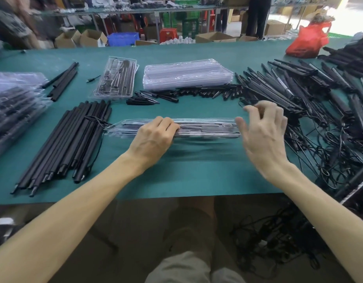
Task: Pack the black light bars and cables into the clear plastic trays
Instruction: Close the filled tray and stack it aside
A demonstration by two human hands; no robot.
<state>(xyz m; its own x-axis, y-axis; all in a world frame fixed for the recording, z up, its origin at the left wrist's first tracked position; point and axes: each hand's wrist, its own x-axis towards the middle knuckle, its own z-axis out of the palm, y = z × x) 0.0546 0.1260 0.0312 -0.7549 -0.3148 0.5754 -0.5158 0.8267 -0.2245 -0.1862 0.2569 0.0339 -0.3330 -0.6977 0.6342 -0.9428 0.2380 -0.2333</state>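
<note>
Head view: left hand (154, 137) presses clear tray (207, 129); right hand (262, 135) hovers open.

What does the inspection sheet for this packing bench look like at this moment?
Surface: green mat.
Job's things: clear tray in front; empty tray stack; filled tray; light bars heaped right; black tubes left.
Clutter: red bag.
Grips: left hand presses the tray; right hand open, blurred.
Cables: tangle at right edge.
Surroundings: shelves, cardboard boxes.
</note>
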